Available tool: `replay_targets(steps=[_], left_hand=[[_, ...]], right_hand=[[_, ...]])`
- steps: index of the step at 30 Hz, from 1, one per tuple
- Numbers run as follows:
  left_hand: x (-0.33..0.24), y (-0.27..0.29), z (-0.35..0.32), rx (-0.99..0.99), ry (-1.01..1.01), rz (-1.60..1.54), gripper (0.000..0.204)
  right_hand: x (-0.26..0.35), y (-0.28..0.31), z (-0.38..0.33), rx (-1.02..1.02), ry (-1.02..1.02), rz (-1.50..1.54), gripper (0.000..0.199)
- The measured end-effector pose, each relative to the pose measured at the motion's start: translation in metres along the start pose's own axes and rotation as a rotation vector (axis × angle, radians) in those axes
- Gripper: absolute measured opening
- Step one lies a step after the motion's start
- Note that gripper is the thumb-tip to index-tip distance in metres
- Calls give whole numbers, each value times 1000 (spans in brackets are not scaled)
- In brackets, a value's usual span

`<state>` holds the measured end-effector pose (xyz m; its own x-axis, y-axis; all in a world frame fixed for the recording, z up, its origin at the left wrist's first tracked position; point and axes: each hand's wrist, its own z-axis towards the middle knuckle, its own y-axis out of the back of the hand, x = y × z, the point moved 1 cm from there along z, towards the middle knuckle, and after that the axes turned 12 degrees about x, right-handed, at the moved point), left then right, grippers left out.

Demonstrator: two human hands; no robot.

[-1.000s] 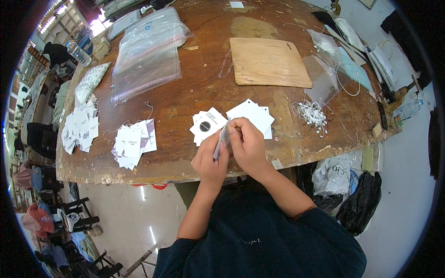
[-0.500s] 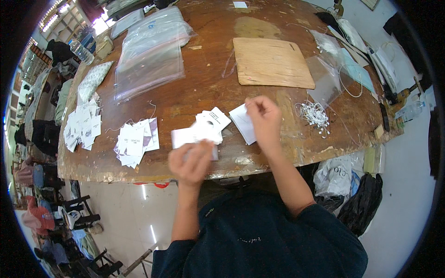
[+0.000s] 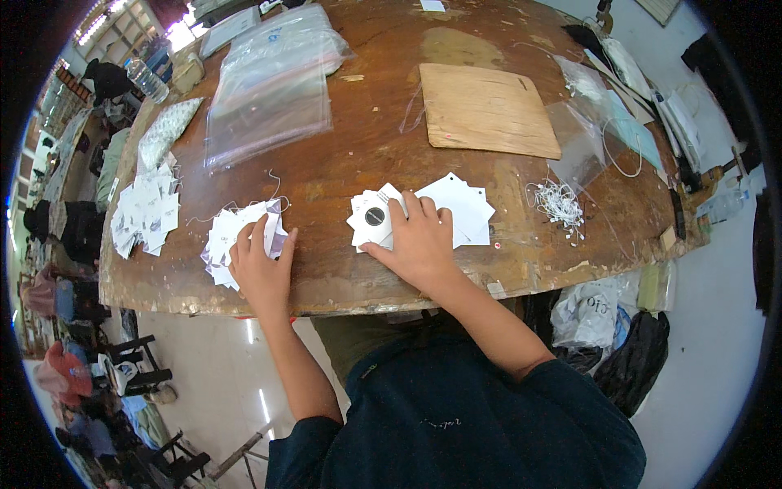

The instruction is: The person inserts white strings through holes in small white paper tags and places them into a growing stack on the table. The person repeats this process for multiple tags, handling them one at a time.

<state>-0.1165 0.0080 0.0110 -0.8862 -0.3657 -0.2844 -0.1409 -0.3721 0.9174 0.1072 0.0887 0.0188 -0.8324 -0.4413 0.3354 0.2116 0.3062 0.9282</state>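
Note:
My left hand (image 3: 262, 265) rests on a pile of white and pale purple hang tags (image 3: 220, 240) with thin white strings, its fingers spread. Over two neighbouring groups of cards lies my right hand (image 3: 425, 244), fingers apart. Left of its fingertips are white square cards (image 3: 362, 218), the top one bearing a black disc. To its right, partly under the hand, plain white cards (image 3: 470, 210) with small corner holes are fanned out. A tangle of white strings (image 3: 557, 204) sits farther right on the table.
Another tag pile (image 3: 147, 213) and a filled clear bag (image 3: 167, 134) are at the left. Clear plastic bags (image 3: 273, 106) lie beyond my left hand. A wooden board (image 3: 489, 110) lies beyond my right hand. The table's worn front edge (image 3: 366, 306) is near me.
My left hand has moved left onto the strung tags. My right hand has come left and nearer, onto the cards. The blurred item at my left hand is no longer there.

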Motion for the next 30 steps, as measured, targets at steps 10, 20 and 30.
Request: replay_targets(steps=[10,20,30], left_hand=[[-38,0,-13,-44,-123,-604,23],[-80,-22,-32,594,31,-1557,24],[-91,-29,-31,487,89,-1590,26]], right_hand=[[-12,0,-6,-218,322,11,62],[-45,27,-29,-262,454,35,76],[-105,9,-29,-246,-58,17,49]])
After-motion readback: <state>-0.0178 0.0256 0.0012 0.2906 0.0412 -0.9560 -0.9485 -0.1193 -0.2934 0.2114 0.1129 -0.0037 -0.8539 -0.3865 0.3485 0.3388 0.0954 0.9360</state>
